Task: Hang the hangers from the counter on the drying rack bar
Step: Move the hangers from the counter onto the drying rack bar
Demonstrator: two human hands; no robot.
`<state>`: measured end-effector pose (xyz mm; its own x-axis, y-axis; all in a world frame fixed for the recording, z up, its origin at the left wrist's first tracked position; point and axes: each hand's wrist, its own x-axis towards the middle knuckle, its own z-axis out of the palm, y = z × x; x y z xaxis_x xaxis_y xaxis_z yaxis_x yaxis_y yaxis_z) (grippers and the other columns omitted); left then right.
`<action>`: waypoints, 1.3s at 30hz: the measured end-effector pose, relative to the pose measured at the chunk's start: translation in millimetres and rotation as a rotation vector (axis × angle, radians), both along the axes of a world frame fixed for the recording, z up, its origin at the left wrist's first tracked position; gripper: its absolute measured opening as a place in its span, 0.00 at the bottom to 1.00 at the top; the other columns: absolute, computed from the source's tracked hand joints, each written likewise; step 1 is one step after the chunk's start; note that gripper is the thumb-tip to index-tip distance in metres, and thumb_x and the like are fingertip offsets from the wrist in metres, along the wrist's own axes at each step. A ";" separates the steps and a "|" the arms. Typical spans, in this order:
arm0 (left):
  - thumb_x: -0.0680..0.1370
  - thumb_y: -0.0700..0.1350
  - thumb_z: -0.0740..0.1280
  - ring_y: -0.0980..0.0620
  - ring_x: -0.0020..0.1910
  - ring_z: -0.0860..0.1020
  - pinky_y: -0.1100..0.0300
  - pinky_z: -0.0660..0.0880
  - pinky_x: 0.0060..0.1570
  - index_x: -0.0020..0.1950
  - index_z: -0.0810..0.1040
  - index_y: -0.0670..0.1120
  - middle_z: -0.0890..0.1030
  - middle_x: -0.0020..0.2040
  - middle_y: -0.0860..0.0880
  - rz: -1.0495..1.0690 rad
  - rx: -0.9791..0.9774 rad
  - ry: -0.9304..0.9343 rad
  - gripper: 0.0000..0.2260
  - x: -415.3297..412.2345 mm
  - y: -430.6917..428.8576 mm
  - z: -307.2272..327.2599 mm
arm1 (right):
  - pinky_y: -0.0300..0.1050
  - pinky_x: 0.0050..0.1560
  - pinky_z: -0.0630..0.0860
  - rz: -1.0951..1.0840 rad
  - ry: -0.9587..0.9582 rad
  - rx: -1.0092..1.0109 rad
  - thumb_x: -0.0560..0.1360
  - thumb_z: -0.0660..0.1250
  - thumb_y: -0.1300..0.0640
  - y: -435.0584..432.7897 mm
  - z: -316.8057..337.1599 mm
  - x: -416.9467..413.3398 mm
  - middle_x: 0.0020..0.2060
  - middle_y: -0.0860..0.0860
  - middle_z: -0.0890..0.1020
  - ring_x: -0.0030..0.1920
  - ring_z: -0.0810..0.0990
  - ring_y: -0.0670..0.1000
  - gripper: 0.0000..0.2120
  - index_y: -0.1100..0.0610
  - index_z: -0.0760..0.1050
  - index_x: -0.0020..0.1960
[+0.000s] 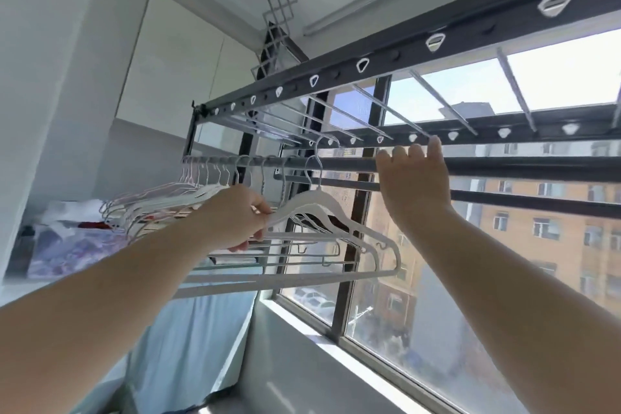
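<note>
Gripping the drying rack bar (342, 164) from above, right hand (411, 178) has fingers curled over it. Left hand (235, 215) pinches white hangers (322, 212), hooks on the bar.

Two hands (235, 215); many hangers (322, 212)

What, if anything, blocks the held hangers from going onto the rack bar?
Nothing visible does. The left hand holds the white hangers just below the bar; the stretch between the hung hangers and right hand is bare.
</note>
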<state>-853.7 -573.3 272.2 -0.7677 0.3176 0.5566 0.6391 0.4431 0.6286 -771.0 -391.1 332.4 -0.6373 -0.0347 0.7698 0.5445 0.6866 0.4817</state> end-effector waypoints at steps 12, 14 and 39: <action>0.77 0.37 0.61 0.60 0.14 0.70 0.69 0.68 0.17 0.49 0.75 0.42 0.78 0.31 0.48 -0.132 -0.076 -0.007 0.04 -45.0 32.3 -6.3 | 0.50 0.63 0.63 0.031 0.082 -0.027 0.78 0.54 0.62 3.8 -5.8 -13.7 0.60 0.55 0.74 0.60 0.71 0.56 0.18 0.60 0.61 0.67; 0.78 0.38 0.61 0.60 0.14 0.71 0.69 0.68 0.16 0.48 0.75 0.41 0.78 0.31 0.48 -0.140 -0.085 0.013 0.04 -47.7 35.5 -7.9 | 0.50 0.64 0.62 0.016 0.090 -0.033 0.78 0.53 0.62 3.5 -6.9 -15.3 0.60 0.55 0.73 0.60 0.71 0.56 0.19 0.59 0.60 0.68; 0.77 0.44 0.61 0.62 0.49 0.71 0.74 0.65 0.47 0.56 0.76 0.48 0.74 0.49 0.59 -0.379 0.066 0.454 0.09 -21.8 15.8 -33.7 | 0.65 0.57 0.70 0.049 0.261 0.088 0.56 0.75 0.68 -3.9 -62.4 -8.8 0.51 0.63 0.81 0.53 0.80 0.64 0.20 0.65 0.79 0.48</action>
<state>-875.5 -557.5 238.5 -0.2878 0.4770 0.8304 0.9565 0.1007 0.2737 -779.7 -395.0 270.0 -0.4140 -0.1344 0.9003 0.6248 0.6773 0.3885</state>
